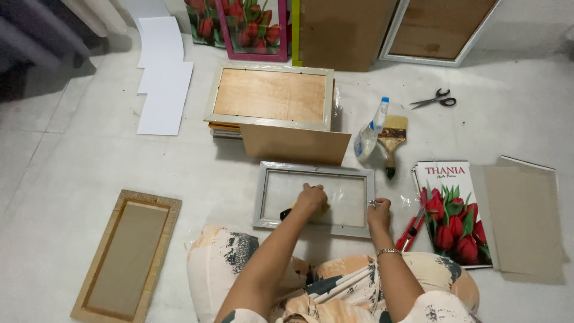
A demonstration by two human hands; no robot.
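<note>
A grey picture frame [258, 197] with a glass pane lies flat on the floor in front of my knees. My left hand [311, 197] presses a yellow pad [326, 209] with a dark edge onto the glass near its middle. My right hand [379, 213] rests on the frame's lower right corner, fingers curled against the rim; a bracelet sits on that wrist.
Behind the frame lean a brown backing board [296, 143] and a stack of face-down frames [269, 96]. To the right lie a spray bottle [371, 128], paintbrush [391, 140], scissors [436, 100], tulip prints [451, 212], grey cardboard [523, 218] and a red-handled tool [409, 230]. A gold frame [128, 257] lies left.
</note>
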